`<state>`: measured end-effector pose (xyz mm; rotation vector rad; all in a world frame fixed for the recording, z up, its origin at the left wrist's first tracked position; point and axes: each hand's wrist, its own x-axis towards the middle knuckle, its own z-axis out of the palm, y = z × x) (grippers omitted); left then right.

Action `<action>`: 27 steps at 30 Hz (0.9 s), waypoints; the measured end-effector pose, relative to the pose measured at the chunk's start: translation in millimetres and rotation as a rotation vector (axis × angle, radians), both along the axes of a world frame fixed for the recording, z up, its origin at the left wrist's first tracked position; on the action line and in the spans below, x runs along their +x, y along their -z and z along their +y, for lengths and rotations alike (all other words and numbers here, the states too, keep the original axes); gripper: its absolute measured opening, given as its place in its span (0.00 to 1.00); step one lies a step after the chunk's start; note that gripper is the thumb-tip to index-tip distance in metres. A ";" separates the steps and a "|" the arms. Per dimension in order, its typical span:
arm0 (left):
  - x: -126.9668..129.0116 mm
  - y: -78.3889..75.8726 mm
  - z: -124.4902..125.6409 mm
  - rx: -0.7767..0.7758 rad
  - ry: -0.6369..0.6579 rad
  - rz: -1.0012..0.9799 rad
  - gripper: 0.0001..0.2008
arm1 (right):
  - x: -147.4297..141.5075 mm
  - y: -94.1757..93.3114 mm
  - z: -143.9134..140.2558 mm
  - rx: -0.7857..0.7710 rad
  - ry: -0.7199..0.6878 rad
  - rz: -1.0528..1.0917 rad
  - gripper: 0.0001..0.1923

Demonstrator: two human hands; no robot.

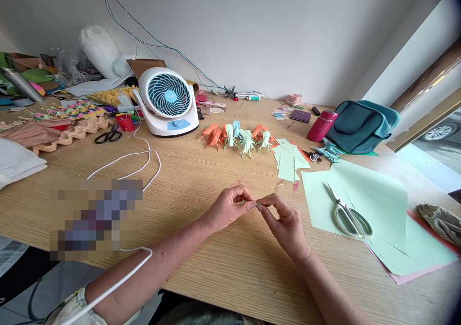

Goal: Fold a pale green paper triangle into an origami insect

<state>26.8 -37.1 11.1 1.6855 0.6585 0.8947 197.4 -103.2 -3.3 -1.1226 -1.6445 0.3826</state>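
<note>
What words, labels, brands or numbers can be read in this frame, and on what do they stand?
None can be read.
White desk fan with blue grille: a mark on the centre hub, too small to read.
Pixelated patch on the wooden table: blurred out, unreadable.
Magenta bottle and teal bag: no visible lettering.

A white desk fan (168, 102) stands on a wooden table (201, 171), its white cord (137, 158) looping forward. Folded paper figures (237, 137) in orange, green and blue line up beside it. White-handled scissors (349, 214) lie on pale green sheets (382, 205). A pink flask (321, 125) stands near a teal bag (362, 125). Black scissors (108, 135) lie far left.
</note>
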 end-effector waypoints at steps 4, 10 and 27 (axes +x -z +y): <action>-0.9 -0.9 0.8 0.051 -0.011 0.023 0.09 | 0.5 1.0 0.2 0.007 -0.009 0.002 0.03; -0.2 -4.1 -4.6 0.387 -0.090 0.079 0.05 | 0.0 -1.6 -0.9 -0.039 -0.002 0.090 0.04; -7.8 -7.6 -1.1 0.929 -0.159 0.296 0.07 | 0.3 -7.5 -3.0 0.111 -0.016 -0.114 0.07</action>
